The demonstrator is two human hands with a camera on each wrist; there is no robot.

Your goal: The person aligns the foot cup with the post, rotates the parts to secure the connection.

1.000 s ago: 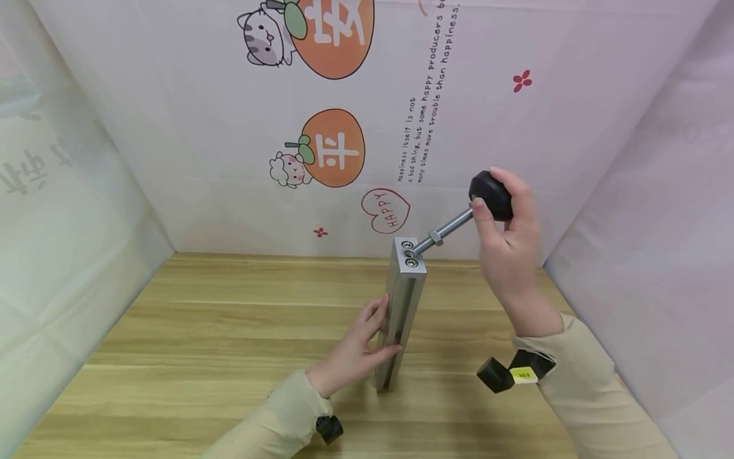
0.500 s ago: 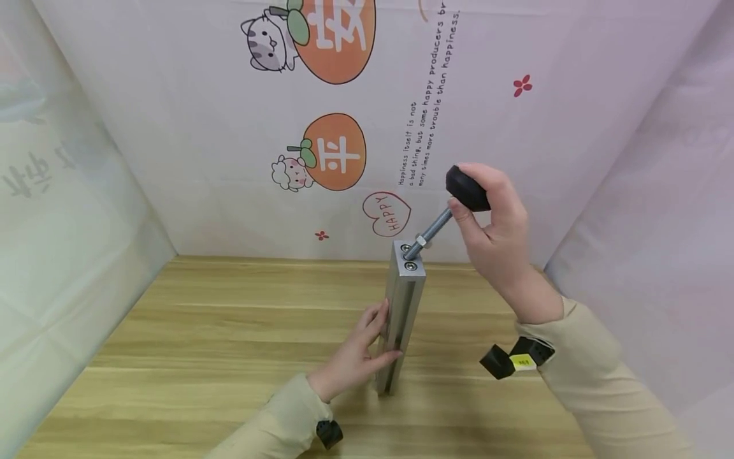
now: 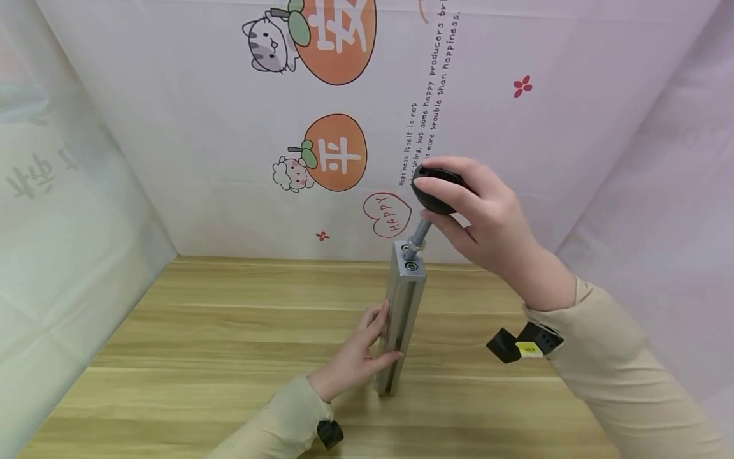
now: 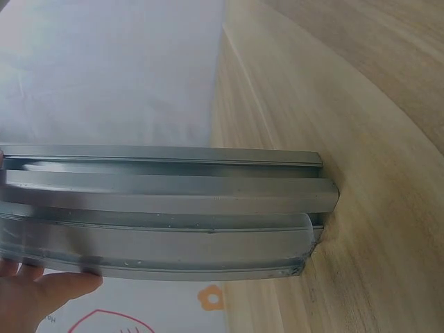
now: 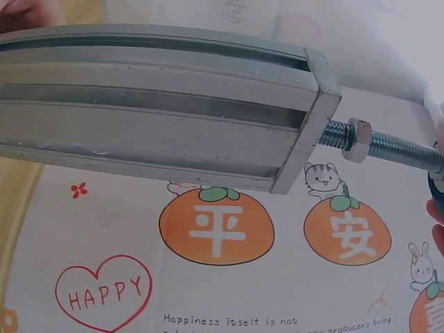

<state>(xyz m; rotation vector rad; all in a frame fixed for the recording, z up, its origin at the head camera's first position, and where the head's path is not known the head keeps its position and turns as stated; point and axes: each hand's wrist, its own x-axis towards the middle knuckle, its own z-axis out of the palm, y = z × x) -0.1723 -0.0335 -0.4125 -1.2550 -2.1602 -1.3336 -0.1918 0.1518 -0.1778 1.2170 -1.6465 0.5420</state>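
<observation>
A slotted aluminium extrusion [image 3: 397, 331] stands on end on the wooden table, capped by a metal end plate [image 5: 309, 121] with bolts in it. My left hand [image 3: 358, 350] grips the extrusion around its middle, thumb across the near face. In my right hand [image 3: 487, 217] is the black foot [image 3: 438, 191] of a leveling foot, pinched between fingers and thumb. Its threaded rod [image 5: 406, 149] points down, slightly tilted, with the tip at the hole in the end plate. A hex nut [image 5: 359, 140] sits on the rod close above the plate.
The wooden table [image 3: 229, 331] spreads around the extrusion. Behind it hangs a white printed cloth [image 3: 470, 115] with orange cartoon fruits, and cloth walls [image 3: 74, 210] close in both sides. Black wrist cameras [image 3: 329, 433] are strapped to both sleeves.
My right hand has moved left, bringing the rod from a strong slant to nearly upright over the end plate. Its fingers now wrap over the black foot. The left hand stays put.
</observation>
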